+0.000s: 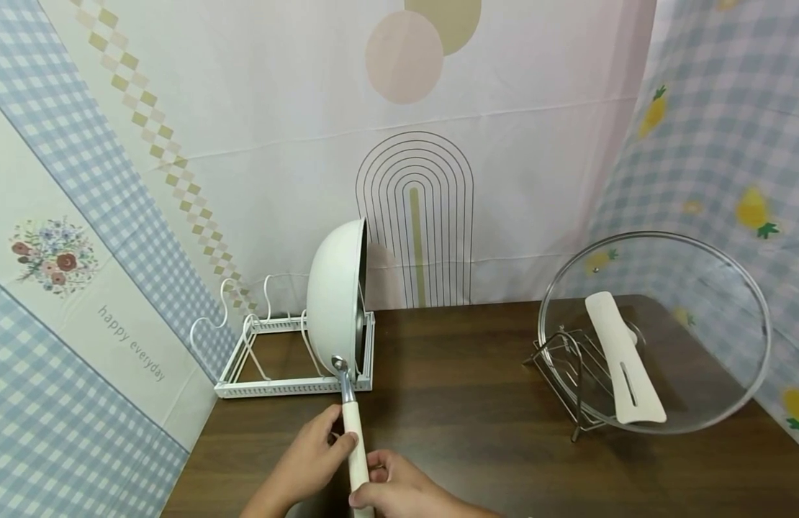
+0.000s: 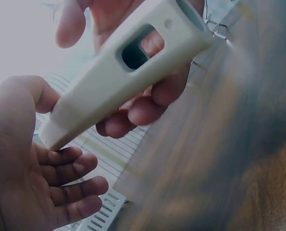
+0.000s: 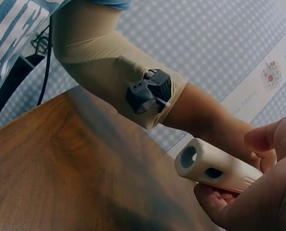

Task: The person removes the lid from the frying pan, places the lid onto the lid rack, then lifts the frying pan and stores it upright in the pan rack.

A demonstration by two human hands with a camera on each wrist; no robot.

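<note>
A white frying pan (image 1: 331,295) stands on edge in a white wire rack (image 1: 276,388), its dark inside facing right. The pan's pale handle (image 1: 356,453) points towards me. With thumb and index finger my left hand (image 1: 312,457) pinches the handle near its metal neck; the other fingers stay loosely bent beside it in the left wrist view. My right hand (image 1: 406,485) grips the handle closer to its free end, fingers curled beneath. In the right wrist view, the handle's hollow end (image 3: 188,156) with its slot sticks out past the right hand.
A large glass lid (image 1: 710,345) with a long white grip (image 1: 623,360) leans in a metal wire stand (image 1: 574,381) on the right. Both racks sit on a dark wooden table (image 1: 464,374). Patterned cloths (image 1: 296,144) hang behind and at both sides.
</note>
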